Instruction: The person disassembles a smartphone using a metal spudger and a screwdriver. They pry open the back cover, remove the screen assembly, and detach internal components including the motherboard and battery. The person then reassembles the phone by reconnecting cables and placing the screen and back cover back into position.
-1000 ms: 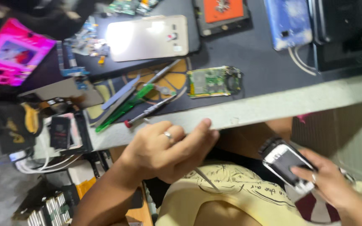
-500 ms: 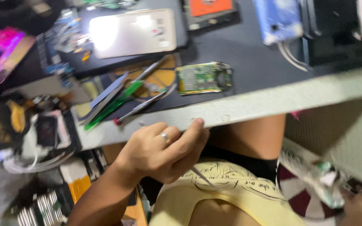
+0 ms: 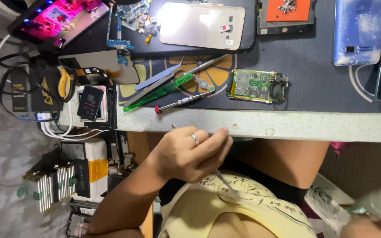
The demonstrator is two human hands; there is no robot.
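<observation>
- Workbench setting: a dark work mat (image 3: 314,83) covers a pale bench top whose chipped front edge (image 3: 287,125) runs across the view, with the person's lap below it.
- Left hand (image 3: 188,154): closed in a loose fist around thin metal tweezers (image 3: 219,176). One end pokes up past the knuckles toward the bench edge; the other end slants down over the yellow shirt (image 3: 243,207). A ring sits on one finger.
- Right hand (image 3: 369,227): only a sliver shows at the bottom right corner. Whether it is open or holding anything cannot be told.
- Grip advice: keep the tweezers pinched between thumb and forefinger, not buried in the fist, so the tips can be steered. Keep the lower point turned away from the lap.
- Nearest work items: a small green circuit board (image 3: 256,86) lies flat on the mat just above the bench edge. A red-tipped screwdriver (image 3: 181,101), a green-handled tool (image 3: 159,90) and a grey plastic pry blade (image 3: 157,77) lie side by side to its left.
- Handling advice: steady the wrist on the bench edge before touching the board, and touch only its rim or bare parts.
- Farther back: a gold phone back (image 3: 201,24), loose small parts (image 3: 137,15), an orange pad in a black frame (image 3: 287,13) and a blue phone (image 3: 360,31) lie along the rear of the mat.
- Left margin: a lit pink screen (image 3: 56,20), black cables (image 3: 5,66) and stacked batteries (image 3: 49,185) crowd the side; keep the elbow away from them.
</observation>
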